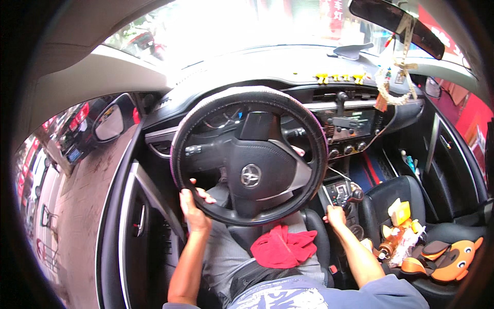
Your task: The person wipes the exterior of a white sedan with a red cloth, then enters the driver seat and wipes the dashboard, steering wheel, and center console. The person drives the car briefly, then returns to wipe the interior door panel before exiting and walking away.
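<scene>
A black-covered steering wheel [251, 94] with a Toyota emblem stands before me, turned at an angle. My left hand [195, 206] grips its lower left rim. Near the centre console, my right hand [335, 217] is closed on a thin, light-coloured rod-like tool [327, 195], whose full shape I cannot tell. The gear lever [356, 194] is just right of and above that hand. A crumpled red cloth [284, 247] lies on my lap, below the wheel.
The passenger seat [415, 193] holds a brown bottle [393, 239], a yellow packet and an orange bear-faced cushion [453, 259]. A charm hangs from the rear-view mirror [397, 27]. A cable runs down past the dashboard screen [353, 123]. The driver's door [139, 216] is at left.
</scene>
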Demonstrator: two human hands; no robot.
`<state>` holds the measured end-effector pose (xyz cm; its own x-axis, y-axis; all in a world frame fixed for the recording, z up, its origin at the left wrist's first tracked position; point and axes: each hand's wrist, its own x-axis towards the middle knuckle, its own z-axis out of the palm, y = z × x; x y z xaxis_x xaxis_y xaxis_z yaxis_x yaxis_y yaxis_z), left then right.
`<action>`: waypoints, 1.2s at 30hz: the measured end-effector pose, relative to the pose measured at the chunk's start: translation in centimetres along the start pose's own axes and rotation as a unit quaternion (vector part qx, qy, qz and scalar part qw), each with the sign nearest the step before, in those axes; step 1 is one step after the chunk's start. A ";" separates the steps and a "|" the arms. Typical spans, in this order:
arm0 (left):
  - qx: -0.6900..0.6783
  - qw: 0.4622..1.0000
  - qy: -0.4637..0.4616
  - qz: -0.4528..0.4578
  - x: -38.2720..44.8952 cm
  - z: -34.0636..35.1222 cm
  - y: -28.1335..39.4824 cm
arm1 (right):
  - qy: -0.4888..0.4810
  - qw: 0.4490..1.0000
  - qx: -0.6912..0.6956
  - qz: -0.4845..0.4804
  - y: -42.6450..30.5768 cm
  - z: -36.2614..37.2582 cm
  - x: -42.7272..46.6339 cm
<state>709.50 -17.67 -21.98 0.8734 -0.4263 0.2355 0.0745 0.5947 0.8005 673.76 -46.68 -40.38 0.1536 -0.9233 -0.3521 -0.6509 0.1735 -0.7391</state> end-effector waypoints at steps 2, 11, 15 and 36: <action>0.000 0.999 0.048 -0.007 -2.0 0.3 -2.1 | 0.046 0.998 -0.044 -0.030 -0.4 -0.1 -0.9; -0.257 0.823 0.016 -0.506 -15.4 11.9 -13.6 | 0.001 0.838 0.423 -0.344 -12.5 0.8 -8.8; -0.258 0.736 -0.150 -0.607 -14.4 14.1 -12.2 | 0.168 0.867 0.246 -0.399 -19.1 -0.3 -9.3; 0.604 0.576 -0.303 0.460 10.5 24.2 16.6 | 0.074 0.632 -0.406 -0.656 -47.6 2.9 -11.1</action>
<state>708.27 -28.73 7.09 -0.0808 -0.6864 0.7227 -0.9945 0.0075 -0.1041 705.19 -43.66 -2.97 0.9250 -0.1232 0.3594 -0.2125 -0.9519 0.2207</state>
